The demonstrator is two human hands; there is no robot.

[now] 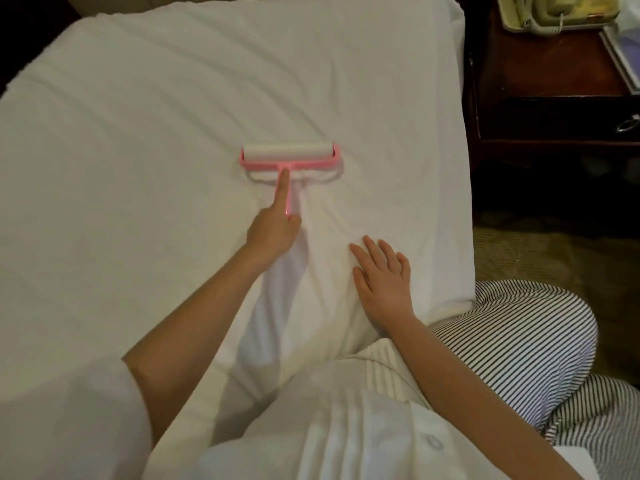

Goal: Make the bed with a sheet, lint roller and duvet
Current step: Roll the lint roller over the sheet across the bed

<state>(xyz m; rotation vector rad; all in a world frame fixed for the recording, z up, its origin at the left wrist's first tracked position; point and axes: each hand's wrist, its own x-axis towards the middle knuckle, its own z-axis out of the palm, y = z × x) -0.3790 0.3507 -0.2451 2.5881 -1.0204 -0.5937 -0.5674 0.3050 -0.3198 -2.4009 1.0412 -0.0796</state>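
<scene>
Pink plastic lint roller [289, 157] with a white sticky roll lies on the white cotton sheet [138, 133], about mid-bed in the head view. Its roll points toward the far side of the bed and its long handle runs back to the person.

The main risk, as I judge it, is the sheet bunching. Creases already fan out from under the pink frame toward the near edge. A hard push could make the tacky roll drag the loose cloth along instead of rolling over it, leaving a fold pressed in. If the bracing palm lifts, the fabric could also slide toward the bed's edge.

The left hand [273, 230] grips the handle with three fingers and the thumb curled round it. Its index finger [282, 188] lies straight along the shaft, nearly to the crossbar. The right hand [382, 278] is flat and spread, palm down on the sheet. It holds nothing and sits near the corner, beside the creases.

A black-and-white striped fabric [519, 323] bulges past the near right corner; whether it is the duvet I cannot tell. A dark wooden bedside table [540, 81] stands beyond.
</scene>
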